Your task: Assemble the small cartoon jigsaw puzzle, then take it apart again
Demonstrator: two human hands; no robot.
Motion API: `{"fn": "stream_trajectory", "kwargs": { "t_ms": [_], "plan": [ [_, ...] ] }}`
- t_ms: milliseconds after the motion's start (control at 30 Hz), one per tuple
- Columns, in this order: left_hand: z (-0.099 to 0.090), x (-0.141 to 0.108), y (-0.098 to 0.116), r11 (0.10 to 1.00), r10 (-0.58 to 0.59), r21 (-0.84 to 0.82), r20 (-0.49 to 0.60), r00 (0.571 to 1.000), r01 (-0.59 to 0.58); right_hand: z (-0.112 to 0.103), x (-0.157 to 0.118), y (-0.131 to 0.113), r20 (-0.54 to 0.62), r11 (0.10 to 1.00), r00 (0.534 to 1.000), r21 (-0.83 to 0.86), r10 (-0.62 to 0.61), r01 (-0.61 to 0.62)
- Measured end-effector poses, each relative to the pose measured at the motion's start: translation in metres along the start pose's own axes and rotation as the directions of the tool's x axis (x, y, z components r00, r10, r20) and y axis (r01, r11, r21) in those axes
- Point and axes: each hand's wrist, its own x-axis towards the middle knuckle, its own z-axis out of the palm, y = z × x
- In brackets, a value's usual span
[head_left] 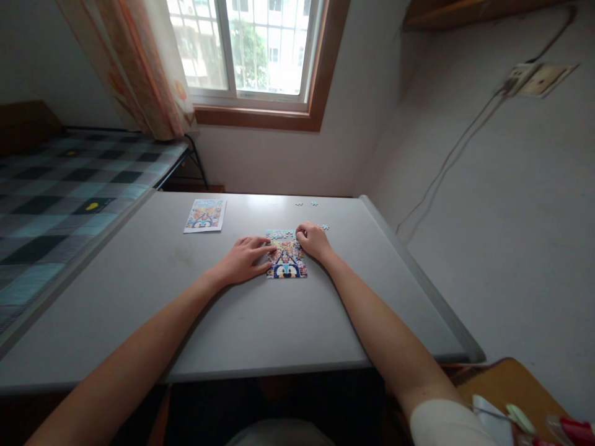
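The mid-frame jigsaw puzzle (287, 255) seems light, stiff, best edge-held; left fingers (263, 250) spread apart, right fingers (303, 228) curled, grip unclear.

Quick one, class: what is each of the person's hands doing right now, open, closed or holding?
Left hand: open, fingers at the left edge of the puzzle.
Right hand: fingers curled; cannot tell if holding anything.
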Motion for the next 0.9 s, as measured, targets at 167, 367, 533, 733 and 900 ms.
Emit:
{"fn": "stream_trajectory", "kwargs": {
  "t_ms": [167,367,533,733,900],
  "plan": [
    [0.000,0.000,0.000,1.000,0.005,0.003,0.010,1.000,-0.005,-0.013,0.007,0.013,-0.112,0.994,0.994,0.114,0.012,0.001],
    [-0.001,0.000,0.000,1.000,0.007,0.000,0.011,1.000,-0.007,-0.039,0.016,0.052,-0.243,0.972,0.941,0.083,0.234,-0.220],
    [-0.001,0.000,0.000,1.000,0.008,-0.007,0.005,1.000,-0.008,-0.038,0.014,0.073,-0.118,0.942,0.935,0.064,0.334,-0.329],
    [-0.001,0.000,0.000,1.000,0.008,-0.008,0.001,1.000,-0.008,-0.037,0.012,0.076,-0.069,0.938,0.935,0.026,0.347,-0.346],
    [-0.001,0.000,0.001,1.000,0.008,-0.012,0.002,1.000,-0.008,-0.038,0.011,0.073,-0.075,0.923,0.920,0.045,0.385,-0.382]
  ]
}}
